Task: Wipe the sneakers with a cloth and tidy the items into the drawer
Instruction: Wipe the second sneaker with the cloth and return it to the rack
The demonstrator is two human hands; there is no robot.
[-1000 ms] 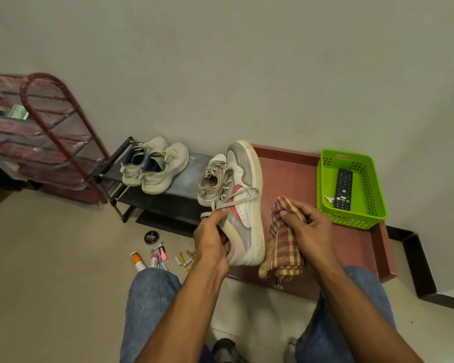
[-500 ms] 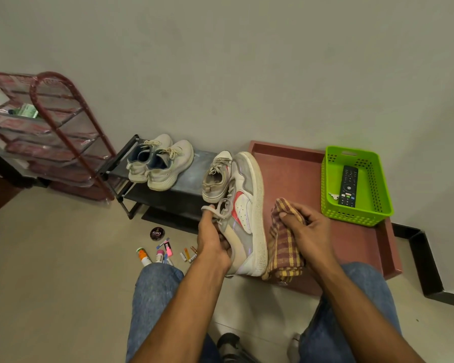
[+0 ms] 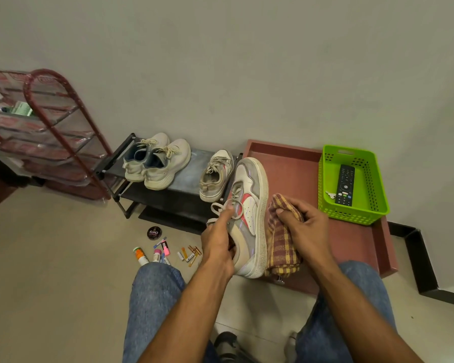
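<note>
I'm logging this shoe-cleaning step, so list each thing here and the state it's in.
Left hand: grips the sneaker.
Right hand: grips the cloth.
Sneaker: tilted on its side, laces loose.
Cloth: bunched, beside the sole.
Drawer: open.
Basket: in the drawer, holds a remote.
Polish tin: closed, on the floor.

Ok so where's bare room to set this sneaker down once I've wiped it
The red drawer is bare between the held sneaker and the green basket, and again in front of the basket. The black shoe rack has a gap between the white pair and the single sneaker. The floor by the polish tin and markers is crowded.
</note>
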